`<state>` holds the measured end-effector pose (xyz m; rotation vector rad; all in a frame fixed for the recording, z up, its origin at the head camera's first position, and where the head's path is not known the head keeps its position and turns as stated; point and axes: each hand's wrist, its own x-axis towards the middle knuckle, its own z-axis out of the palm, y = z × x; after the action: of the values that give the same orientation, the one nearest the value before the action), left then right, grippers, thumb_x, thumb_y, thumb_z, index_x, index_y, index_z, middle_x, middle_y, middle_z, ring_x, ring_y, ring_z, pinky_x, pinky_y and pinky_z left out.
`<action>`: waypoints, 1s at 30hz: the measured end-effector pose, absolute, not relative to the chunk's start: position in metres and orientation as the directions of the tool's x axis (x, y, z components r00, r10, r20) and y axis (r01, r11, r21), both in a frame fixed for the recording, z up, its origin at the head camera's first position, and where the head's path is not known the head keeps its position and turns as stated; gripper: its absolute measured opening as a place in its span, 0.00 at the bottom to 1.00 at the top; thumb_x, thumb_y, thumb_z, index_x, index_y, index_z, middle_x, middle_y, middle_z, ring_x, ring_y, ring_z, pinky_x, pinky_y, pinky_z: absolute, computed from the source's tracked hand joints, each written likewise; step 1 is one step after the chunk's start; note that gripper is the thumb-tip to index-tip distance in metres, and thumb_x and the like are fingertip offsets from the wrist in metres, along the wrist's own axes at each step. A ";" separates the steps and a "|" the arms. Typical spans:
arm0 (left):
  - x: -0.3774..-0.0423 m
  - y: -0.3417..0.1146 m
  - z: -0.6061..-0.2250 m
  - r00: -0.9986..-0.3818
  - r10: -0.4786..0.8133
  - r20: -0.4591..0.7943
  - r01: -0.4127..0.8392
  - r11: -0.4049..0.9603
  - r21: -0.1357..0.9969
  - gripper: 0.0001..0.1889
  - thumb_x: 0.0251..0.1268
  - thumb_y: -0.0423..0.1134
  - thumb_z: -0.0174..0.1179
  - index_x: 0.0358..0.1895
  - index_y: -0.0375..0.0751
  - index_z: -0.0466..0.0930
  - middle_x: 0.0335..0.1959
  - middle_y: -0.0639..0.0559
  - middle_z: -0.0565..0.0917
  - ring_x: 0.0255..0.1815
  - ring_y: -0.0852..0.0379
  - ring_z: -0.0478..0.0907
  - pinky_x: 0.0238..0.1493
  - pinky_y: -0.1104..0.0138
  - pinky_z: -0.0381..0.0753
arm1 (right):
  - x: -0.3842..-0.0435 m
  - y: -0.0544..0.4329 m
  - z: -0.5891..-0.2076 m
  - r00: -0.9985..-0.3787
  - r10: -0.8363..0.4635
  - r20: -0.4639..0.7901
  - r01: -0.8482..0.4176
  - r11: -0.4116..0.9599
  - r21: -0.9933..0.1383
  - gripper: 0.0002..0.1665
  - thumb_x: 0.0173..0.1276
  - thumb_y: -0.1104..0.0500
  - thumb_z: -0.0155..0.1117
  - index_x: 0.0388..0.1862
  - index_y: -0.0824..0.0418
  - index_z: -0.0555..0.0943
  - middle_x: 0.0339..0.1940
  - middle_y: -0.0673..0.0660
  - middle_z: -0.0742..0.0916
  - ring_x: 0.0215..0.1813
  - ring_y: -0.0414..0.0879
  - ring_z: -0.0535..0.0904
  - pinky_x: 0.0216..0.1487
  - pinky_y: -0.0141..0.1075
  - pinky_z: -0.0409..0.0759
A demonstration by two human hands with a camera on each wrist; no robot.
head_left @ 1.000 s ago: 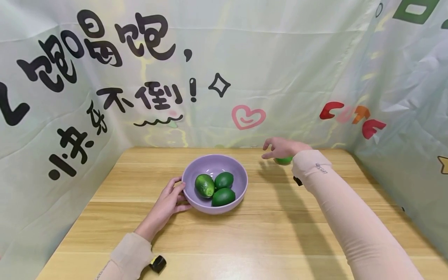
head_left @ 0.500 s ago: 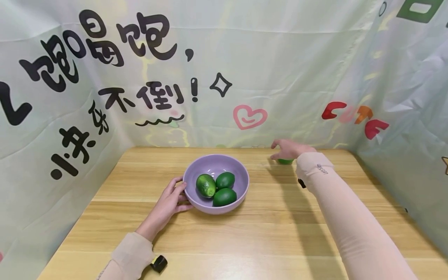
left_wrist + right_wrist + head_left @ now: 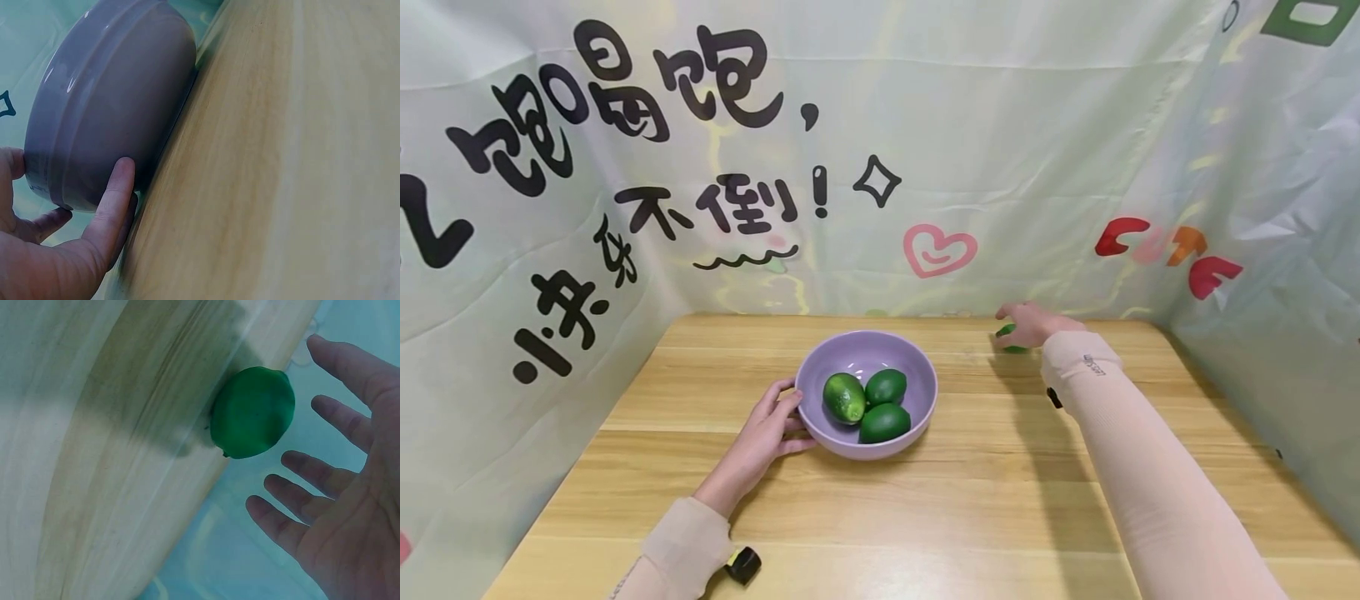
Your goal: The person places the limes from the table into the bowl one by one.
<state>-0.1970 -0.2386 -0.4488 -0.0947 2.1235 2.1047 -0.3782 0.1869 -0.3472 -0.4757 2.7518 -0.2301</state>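
Note:
A purple bowl [image 3: 917,367] stands on the wooden table, left of its middle, with three green limes [image 3: 884,423] inside. My left hand [image 3: 767,425] touches the bowl's left side; the left wrist view shows its fairly straight fingers against the outer wall [image 3: 125,94]. At the back right, my right hand [image 3: 1033,323] is over another lime [image 3: 1017,349], partly covering it in the head view. In the right wrist view that lime [image 3: 253,414] lies near the table edge, and the right hand [image 3: 356,469] has its fingers spread beside it, apart from it.
The wooden table [image 3: 865,525] ends at a printed cloth backdrop [image 3: 1037,150] behind, with cloth also along both sides. Black lettering and a pink heart mark the back cloth. A small black device [image 3: 743,565] sits at the left wrist.
My right hand has moved a little to the right, coming over the lime at the back. The left hand stays at the bowl, and the whole head view has shifted slightly.

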 end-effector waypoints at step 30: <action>-0.197 -0.238 -0.450 -0.987 0.057 -0.148 -0.147 0.014 0.989 0.24 0.90 0.50 0.44 0.80 0.50 0.62 0.69 0.31 0.76 0.56 0.47 0.88 0.58 0.53 0.93 | -0.389 0.195 -0.369 -0.905 -0.329 -0.268 -0.264 0.931 -0.252 0.38 0.79 0.54 0.68 0.79 0.72 0.68 0.70 0.78 0.77 0.68 0.70 0.76 0.66 0.62 0.82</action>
<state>-0.1975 -0.2384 -0.4503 -0.0963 2.1273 2.1074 -0.3894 0.1949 -0.3687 -0.4380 2.7808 -0.3017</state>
